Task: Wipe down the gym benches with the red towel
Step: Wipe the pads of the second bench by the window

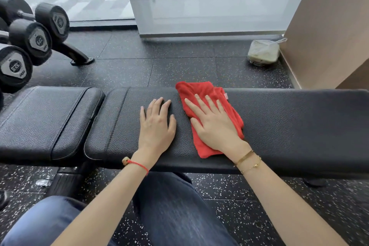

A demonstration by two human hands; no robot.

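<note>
A person sits low in front of a black gym bench (pixel 289 126), and both hands lie on its long padded part. The right hand (pixel 214 126) is flat, with straight and spread fingers, and it presses on the red towel (pixel 201 94). The towel is folded and lies across the pad, from the far edge almost to the near edge, a little tilted. The left hand (pixel 156 126) is also flat with straight fingers, and it rests directly on the bare pad just beside the towel, without touching it. On the left wrist there is a red string bracelet (pixel 137 164), and on the right wrist thin gold bracelets (pixel 247 161). To the left, the shorter seat pad (pixel 44 120) of the bench stands close to the long pad, with a narrow gap between them. Behind it, on the left, black dumbbells (pixel 38 38) lie on a rack. On the speckled floor (pixel 179 66) far behind the bench, near the brown wall (pixel 329 26), sits a clear plastic bag (pixel 263 52).
</note>
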